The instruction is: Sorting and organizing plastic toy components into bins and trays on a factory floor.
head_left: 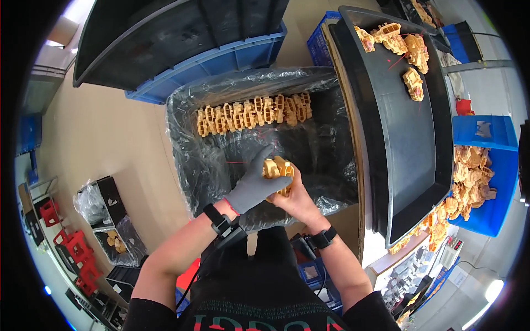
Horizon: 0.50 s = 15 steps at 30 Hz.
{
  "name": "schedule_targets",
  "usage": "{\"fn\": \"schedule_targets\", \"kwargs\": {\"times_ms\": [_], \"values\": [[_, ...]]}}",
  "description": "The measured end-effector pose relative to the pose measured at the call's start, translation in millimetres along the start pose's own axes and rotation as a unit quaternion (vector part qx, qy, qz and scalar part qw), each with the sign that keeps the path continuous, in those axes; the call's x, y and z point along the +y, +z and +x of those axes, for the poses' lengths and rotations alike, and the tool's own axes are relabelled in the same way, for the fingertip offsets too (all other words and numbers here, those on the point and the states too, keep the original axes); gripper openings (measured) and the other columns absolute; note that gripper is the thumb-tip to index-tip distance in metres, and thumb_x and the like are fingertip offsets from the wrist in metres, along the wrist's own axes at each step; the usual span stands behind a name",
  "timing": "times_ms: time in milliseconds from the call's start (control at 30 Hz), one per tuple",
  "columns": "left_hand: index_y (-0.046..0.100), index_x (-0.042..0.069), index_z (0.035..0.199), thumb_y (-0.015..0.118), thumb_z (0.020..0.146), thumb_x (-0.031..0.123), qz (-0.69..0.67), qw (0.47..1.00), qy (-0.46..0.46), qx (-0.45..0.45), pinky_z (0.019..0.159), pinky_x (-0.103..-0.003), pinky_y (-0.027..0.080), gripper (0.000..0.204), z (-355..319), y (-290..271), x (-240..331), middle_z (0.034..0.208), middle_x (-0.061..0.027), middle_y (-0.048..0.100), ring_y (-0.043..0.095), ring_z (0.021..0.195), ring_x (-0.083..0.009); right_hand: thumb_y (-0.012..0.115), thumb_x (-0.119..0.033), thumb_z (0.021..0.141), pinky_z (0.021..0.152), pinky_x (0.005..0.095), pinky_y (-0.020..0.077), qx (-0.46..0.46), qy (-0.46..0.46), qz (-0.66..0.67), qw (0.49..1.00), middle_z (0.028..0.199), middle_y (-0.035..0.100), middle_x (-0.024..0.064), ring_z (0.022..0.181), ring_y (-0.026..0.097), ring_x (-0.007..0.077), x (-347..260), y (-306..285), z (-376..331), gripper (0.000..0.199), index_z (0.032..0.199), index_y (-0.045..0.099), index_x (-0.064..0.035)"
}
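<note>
At centre frame the grey-gloved left hand (255, 185) and the bare right hand (298, 201) together close their grip on a small stack of yellow moulded plastic parts (279, 170), held above the box lined with clear plastic film (190, 160). The step looks like packing. A row of matching yellow parts (254, 113) already lies along the box's far wall, so the next move probably calls for lowering this stack beside it; right of the box runs a long black tray (408, 160).

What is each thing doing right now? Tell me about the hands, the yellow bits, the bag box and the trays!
Left hand: gloved, touching the yellow part.
Right hand: bare, grip shut on the yellow part.
Yellow part: held above the lined box.
Lined box: open, mostly unfilled.
Row of parts: lined up along the far wall.
Black tray: few parts at far end.
Blue bin: open, heaped with parts.
</note>
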<state>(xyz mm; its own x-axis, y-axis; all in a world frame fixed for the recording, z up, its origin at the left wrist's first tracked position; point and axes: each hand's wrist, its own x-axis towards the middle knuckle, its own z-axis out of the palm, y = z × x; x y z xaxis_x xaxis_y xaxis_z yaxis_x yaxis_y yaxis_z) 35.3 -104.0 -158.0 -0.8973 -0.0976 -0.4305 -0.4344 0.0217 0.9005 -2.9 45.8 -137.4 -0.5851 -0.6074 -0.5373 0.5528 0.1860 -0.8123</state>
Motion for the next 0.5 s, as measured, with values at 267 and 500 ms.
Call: {"fn": "schedule_targets", "kwargs": {"times_ms": [267,500], "values": [[0.029,0.001,0.141,0.07,0.078,0.037,0.009,0.995,0.008,-0.097,0.101,-0.04,0.038,0.083,66,3,9,0.133,-0.0219,0.042,0.044,0.122,-0.0321,0.068,-0.004,0.079,0.103,0.0365,0.0381,0.055,-0.029,0.105,0.992,0.14,0.035,0.0117,0.128,0.039,0.0215,9,-40,39,0.098,0.148,0.0,-0.0155],[0.025,0.007,0.145,0.063,0.082,0.033,0.148,0.962,-0.074,-0.216,0.101,-0.033,0.037,0.079,123,5,57,0.137,-0.0204,0.041,0.043,0.126,-0.0277,0.065,0.0,0.079,0.103,0.0341,0.0376,0.142,-0.09,0.052,0.984,0.139,0.036,0.0112,0.126,0.041,0.0218,-1,-63,69,0.094,0.148,0.003,-0.0122]]}}
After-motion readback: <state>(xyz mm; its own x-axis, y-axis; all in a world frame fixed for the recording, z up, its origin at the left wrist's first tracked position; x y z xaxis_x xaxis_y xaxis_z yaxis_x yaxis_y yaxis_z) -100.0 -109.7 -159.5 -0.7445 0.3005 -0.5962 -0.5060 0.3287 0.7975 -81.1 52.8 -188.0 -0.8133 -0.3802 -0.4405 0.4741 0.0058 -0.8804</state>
